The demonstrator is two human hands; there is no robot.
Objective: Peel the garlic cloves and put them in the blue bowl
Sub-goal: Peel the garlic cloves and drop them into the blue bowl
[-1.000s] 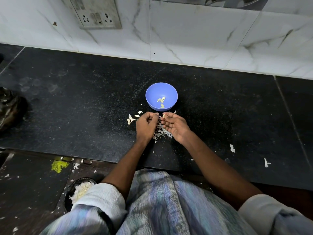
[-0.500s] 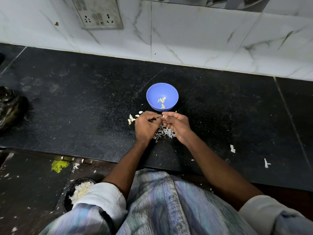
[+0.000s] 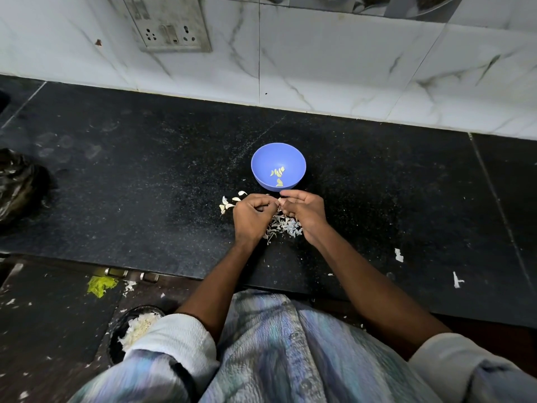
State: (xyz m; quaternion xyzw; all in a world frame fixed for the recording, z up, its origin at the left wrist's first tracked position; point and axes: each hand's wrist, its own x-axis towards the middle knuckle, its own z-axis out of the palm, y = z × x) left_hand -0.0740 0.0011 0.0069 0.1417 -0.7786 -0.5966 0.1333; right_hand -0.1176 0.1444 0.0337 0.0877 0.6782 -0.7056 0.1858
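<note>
Black speckled stone makes up the counter [image 3: 145,184] I see below me, backed by white marbled wall tiles [image 3: 348,68] with a switch plate [image 3: 167,23] at the upper left. On the counter, the blue bowl [image 3: 278,166] sits just beyond my hands, with a few peeled cloves [image 3: 278,175] lying in its bottom. My left hand [image 3: 252,218] and right hand [image 3: 305,210] meet fingertip to fingertip just in front of the bowl, both with fingers curled, pinching a small pale garlic clove [image 3: 279,201] between them. Unpeeled cloves [image 3: 229,202] lie just left of my left hand, and a heap of white peel scraps [image 3: 283,226] sits on the counter under and between my wrists.
</note>
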